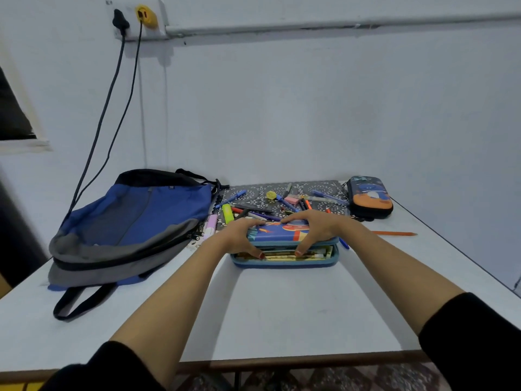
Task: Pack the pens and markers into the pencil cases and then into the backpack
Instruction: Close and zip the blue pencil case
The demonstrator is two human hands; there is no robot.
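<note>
Black sleeves (476, 342) pushed up past bare forearms, red polish on the thumbnails of both hands.

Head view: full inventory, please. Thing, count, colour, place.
backpack: 1, blue and grey, table left, lying flat
near pencil case: 1, blue printed lid, table centre, partly open, pencils inside
far pencil case: 1, dark with orange, far right, closed
loose pens and markers: many, mixed colours, on patterned mat behind near case
orange pencil: 1, table right
table: 1, white
cables: 2, black, from wall socket
left hand: on near case
right hand: on near case
</note>
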